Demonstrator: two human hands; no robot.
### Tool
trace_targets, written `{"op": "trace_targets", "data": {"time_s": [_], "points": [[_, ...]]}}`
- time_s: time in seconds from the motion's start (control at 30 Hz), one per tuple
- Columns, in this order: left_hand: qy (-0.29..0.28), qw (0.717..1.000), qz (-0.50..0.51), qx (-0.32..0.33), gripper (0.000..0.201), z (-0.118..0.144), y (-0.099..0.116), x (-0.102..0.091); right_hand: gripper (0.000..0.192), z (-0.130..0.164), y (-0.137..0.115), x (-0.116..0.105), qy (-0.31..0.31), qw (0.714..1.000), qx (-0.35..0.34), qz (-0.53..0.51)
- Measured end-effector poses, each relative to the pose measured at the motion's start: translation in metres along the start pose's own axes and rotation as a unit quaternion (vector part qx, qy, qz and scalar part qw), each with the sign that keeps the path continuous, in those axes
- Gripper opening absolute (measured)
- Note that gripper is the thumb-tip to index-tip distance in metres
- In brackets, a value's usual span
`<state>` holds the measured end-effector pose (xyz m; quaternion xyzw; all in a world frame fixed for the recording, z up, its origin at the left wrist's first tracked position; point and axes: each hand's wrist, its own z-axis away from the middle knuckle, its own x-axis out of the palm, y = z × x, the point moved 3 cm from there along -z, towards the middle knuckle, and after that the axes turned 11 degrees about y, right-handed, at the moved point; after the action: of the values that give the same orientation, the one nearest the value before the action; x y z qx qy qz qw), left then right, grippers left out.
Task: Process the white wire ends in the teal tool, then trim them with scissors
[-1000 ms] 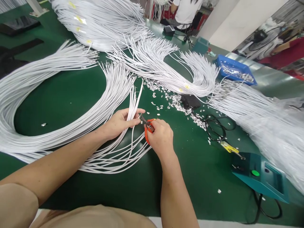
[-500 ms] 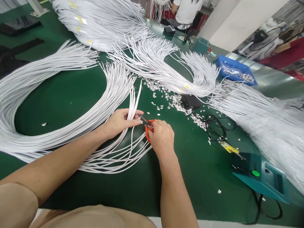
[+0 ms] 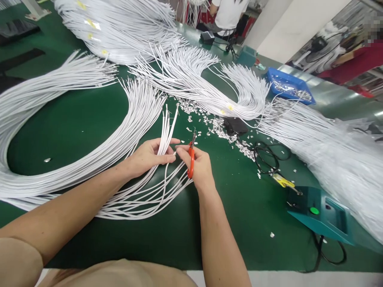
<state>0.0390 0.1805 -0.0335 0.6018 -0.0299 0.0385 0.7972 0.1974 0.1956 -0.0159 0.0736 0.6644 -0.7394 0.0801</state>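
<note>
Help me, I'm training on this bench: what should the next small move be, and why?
Probably a light pinch on the pale tip by the left hand, using the right hand: its thumb and finger sit right beside that tip, while the pliers it holds point away, and the left hand grips the wires.

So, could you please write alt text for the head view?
A person's left hand holds several white cables while the right hand holds orange-handled pliers above a green table. Larger cable bundles lie around, with small metal pieces and a blue tray beyond.
</note>
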Motion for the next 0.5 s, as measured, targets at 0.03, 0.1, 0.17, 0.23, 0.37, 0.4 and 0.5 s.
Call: {"op": "trace_targets", "data": {"time_s": [0.03,0.1,0.17,0.23,0.37,0.4,0.5], "points": [[-0.012,1.000,0.003,-0.006,0.054,0.001,-0.001,0.002,0.023,0.001,-0.001,0.002,-0.018,0.999,0.017,-0.048],[-0.019,1.000,0.016,-0.010,0.050,0.001,-0.001,0.004,0.021,0.001,-0.002,0.003,-0.020,0.994,0.029,-0.108],[-0.008,1.000,0.030,-0.004,0.038,0.001,0.000,0.004,0.022,0.000,-0.003,-0.003,0.057,0.991,0.026,-0.116],[0.008,1.000,0.022,-0.002,0.033,0.002,0.001,0.003,0.023,-0.001,-0.004,-0.014,0.185,0.979,0.002,-0.090],[0.009,0.999,-0.031,-0.019,0.035,0.004,0.001,0.004,0.025,0.001,-0.009,-0.024,0.307,0.948,-0.071,-0.051],[0.003,0.999,-0.036,-0.025,0.035,0.004,0.001,0.005,0.026,0.001,-0.010,-0.022,0.285,0.954,-0.075,-0.053],[-0.021,0.998,-0.049,-0.038,0.032,0.006,-0.001,0.008,0.026,0.000,-0.010,-0.012,0.174,0.982,-0.044,-0.062]]}}
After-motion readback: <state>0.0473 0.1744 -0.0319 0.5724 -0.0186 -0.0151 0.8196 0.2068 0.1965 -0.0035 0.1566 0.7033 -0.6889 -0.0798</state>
